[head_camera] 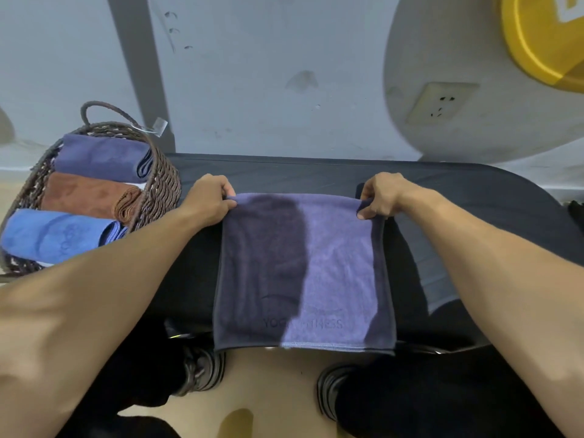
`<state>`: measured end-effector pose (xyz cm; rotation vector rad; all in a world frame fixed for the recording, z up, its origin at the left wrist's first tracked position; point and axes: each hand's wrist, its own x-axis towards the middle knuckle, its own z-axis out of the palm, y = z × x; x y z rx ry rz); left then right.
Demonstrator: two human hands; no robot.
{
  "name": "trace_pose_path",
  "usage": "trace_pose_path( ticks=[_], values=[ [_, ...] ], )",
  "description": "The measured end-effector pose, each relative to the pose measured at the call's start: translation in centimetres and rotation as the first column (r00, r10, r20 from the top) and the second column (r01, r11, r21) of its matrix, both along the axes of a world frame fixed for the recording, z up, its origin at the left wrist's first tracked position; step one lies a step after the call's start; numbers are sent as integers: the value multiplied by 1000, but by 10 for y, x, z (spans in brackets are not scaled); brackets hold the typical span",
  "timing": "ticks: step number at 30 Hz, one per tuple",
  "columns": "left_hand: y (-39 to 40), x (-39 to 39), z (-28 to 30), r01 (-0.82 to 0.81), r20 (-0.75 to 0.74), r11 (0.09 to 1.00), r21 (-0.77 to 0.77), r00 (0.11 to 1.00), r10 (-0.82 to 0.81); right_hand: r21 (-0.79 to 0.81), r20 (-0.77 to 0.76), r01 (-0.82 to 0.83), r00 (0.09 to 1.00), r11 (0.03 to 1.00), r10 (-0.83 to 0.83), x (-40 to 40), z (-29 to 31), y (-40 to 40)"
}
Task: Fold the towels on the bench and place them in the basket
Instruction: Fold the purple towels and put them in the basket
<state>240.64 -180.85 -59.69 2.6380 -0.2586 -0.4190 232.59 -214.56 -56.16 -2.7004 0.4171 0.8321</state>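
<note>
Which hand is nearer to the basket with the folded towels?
Left. The left hand pinches the far left corner of the purple towel, just beside the basket. The right hand pinches the far right corner, across the towel from it.

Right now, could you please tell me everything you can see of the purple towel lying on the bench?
The purple towel looks like soft terry cloth with a stitched hem and faint embossed lettering near its near edge. It lies flat across the dark bench, its near edge hanging just over the bench's front. The left hand and right hand each pinch a far corner. A shadow darkens its left half.
</note>
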Motion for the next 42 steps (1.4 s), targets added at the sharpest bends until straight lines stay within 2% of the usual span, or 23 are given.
trace_pose_path(
  ticks=[2, 4, 6, 8, 9, 12, 14, 15, 19, 23, 25, 29, 33, 36, 37, 39, 40, 42],
  values=[
    [0, 4, 7, 76, -4, 997, 12, 997, -75, 11, 1, -20, 1000, 1000, 20, 2, 4, -7],
    [1, 8, 16, 53, -25, 999, -6, 998, -53, 48, 9, 5, 1000, 999, -6, 3, 10, -14],
    [3, 13, 23, -32, -116, 994, -104, 993, 20, 87, 32, 53, 998, 995, -56, 2, 15, -21],
    [3, 12, 33, -160, -247, 950, -267, 965, 93, 177, 95, 132, 984, 975, -150, 0, 20, -26],
    [3, 11, 40, -227, -315, 906, -357, 942, 112, 273, 113, 196, 966, 942, -233, -2, 24, -27],
    [10, 6, 59, -379, -492, 726, -574, 868, 64, 587, 83, 326, 886, 741, -456, -13, 41, -26],
    [17, 0, 68, -403, -541, 661, -633, 841, -5, 695, 73, 310, 867, 649, -492, -24, 52, -26],
    [20, -5, 71, -407, -560, 656, -636, 828, -29, 712, 75, 288, 876, 640, -477, -31, 57, -27],
    [35, -31, 75, -477, -660, 682, -555, 751, -12, 711, -16, 260, 935, 653, -355, -62, 65, -28],
    [45, -73, 60, -383, -685, 829, -406, 728, 1, 655, -1, 273, 933, 705, -360, -96, 47, -18],
    [45, -93, 50, -376, -693, 853, -363, 721, 22, 617, 9, 274, 935, 737, -355, -113, 35, -11],
    [47, -118, 32, -237, -599, 938, -252, 799, 41, 454, -15, 238, 966, 859, -259, -139, 20, 0],
    [46, -129, 24, -119, -509, 978, -170, 861, 17, 366, 1, 192, 978, 911, -207, -146, 14, 8],
    [44, -130, 25, 40, -477, 999, -16, 878, -43, 211, -146, 115, 986, 971, -85, -145, 11, 13],
    [43, -129, 27, 132, -447, 987, 96, 891, -76, 166, -199, 117, 976, 979, -83, -144, 11, 13],
    [37, -127, 32, 294, -269, 889, 351, 941, -205, 130, -217, 198, 962, 972, -167, -138, 9, 13],
    [31, -126, 34, 302, -155, 868, 394, 953, -261, 128, -176, 259, 956, 957, -235, -134, 8, 12],
    [12, -127, 35, 277, 15, 924, 262, 957, -291, 156, -61, 362, 932, 919, -357, -126, 4, 10]
  ],
)
